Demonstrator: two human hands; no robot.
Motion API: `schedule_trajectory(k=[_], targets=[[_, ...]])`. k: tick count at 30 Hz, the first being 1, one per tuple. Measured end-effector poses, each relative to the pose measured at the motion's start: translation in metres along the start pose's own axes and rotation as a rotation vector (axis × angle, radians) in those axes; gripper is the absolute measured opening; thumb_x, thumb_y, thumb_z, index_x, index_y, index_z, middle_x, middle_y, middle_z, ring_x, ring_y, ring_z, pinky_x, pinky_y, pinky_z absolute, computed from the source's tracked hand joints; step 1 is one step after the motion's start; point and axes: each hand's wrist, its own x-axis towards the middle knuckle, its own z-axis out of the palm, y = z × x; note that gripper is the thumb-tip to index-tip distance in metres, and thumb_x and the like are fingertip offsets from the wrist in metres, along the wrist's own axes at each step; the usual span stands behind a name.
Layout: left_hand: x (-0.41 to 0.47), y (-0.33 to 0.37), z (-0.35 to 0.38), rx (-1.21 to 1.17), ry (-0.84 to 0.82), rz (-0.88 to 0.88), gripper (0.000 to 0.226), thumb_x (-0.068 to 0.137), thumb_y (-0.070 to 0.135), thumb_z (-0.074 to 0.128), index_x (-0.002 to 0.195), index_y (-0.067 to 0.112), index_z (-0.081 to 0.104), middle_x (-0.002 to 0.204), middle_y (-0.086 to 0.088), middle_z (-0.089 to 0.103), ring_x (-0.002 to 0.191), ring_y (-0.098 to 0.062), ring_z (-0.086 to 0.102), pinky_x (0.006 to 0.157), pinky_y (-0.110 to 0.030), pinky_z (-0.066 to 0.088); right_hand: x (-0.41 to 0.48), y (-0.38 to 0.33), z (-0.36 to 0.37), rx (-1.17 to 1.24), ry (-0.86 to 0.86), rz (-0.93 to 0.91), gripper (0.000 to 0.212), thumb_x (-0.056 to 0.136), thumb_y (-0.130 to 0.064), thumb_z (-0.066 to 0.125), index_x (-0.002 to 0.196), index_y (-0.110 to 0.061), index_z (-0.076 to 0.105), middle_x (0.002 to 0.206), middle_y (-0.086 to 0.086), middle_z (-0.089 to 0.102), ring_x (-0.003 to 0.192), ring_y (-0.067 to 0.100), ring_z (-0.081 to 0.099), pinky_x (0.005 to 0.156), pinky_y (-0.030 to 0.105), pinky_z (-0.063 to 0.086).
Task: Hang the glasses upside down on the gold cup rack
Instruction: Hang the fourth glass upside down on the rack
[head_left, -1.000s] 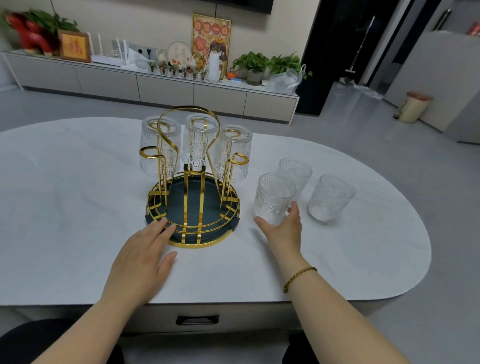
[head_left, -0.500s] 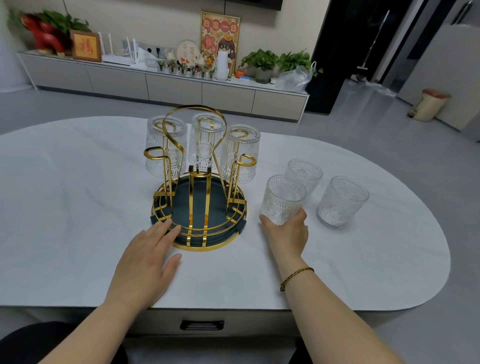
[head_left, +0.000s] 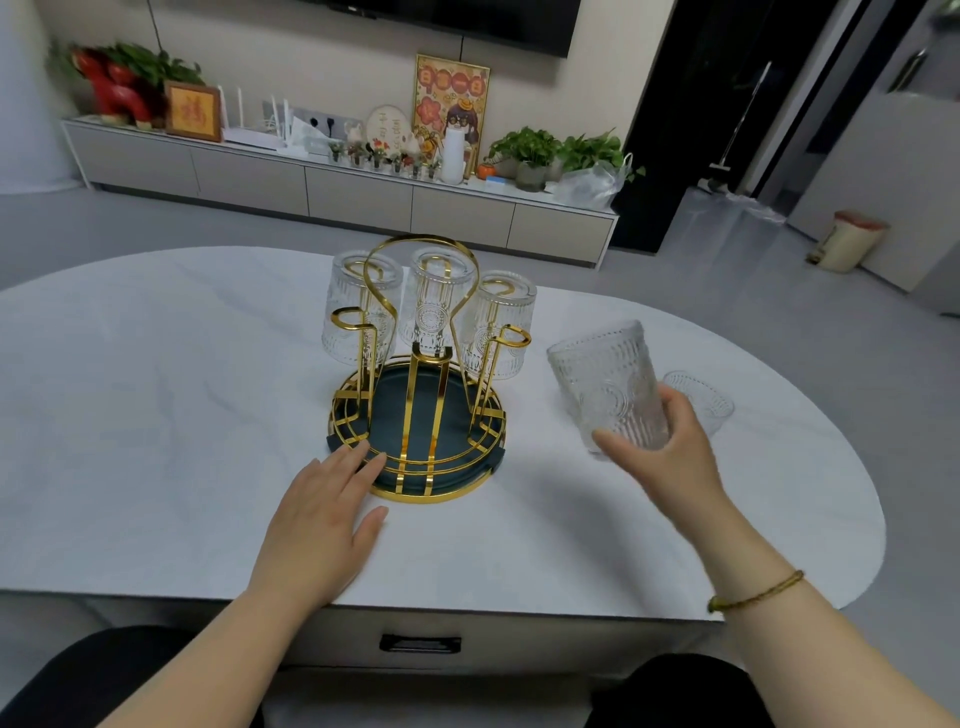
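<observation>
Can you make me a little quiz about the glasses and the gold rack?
1. How many glasses hang upside down on the gold rack?
2. True or false: the right hand holds a glass in the air.
3. What is the left hand doing? A) lifting a glass B) resting flat on the table, fingertips at the rack's base C) waving

Key: 1. three; 2. true; 3. B

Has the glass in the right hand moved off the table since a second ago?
Yes. The right hand has lifted the glass up off the table; it was standing right of the gold rack, whose position is unchanged.
</observation>
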Motion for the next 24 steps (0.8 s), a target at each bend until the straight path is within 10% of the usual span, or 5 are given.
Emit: schedule_trajectory(k=[7,19,24], targets=[[0.000,-0.002,0.001,-0.025,0.006,0.003,0.051,0.091,0.032,0.043,0.138,0.022,0.025,0.152,-0.003,0.024,0.140,-0.020,0.019,0.113,-0.033,0.008,0.019,-0.062,-0.038,-0.205,-0.233,-0.098,0.051,0.062,-0.025,0.074,0.098,-0.031,0.038,0.103,-0.005,0.053,0.097,0.015,0.053,0.085,0.032,0.046],[0.001,-0.004,0.001,-0.038,-0.007,0.002,0.051,0.093,0.036,0.036,0.140,0.026,0.017,0.154,0.001,0.016,0.141,-0.016,0.013,0.114,-0.031,0.005,0.056,-0.120,-0.002,-0.449,-0.293,-0.247,0.064,0.067,-0.031,0.071,0.120,-0.020,0.037,0.114,-0.005,0.041,0.099,0.012,0.043,0.058,0.001,0.036],[0.001,-0.005,0.002,-0.037,-0.012,-0.003,0.052,0.093,0.038,0.034,0.140,0.028,0.014,0.155,0.003,0.012,0.142,-0.014,0.009,0.115,-0.031,0.003,0.066,-0.119,0.023,-0.509,-0.354,-0.248,0.066,0.068,-0.031,0.070,0.123,-0.018,0.037,0.130,0.004,0.043,0.104,0.010,0.037,0.084,0.024,0.031]])
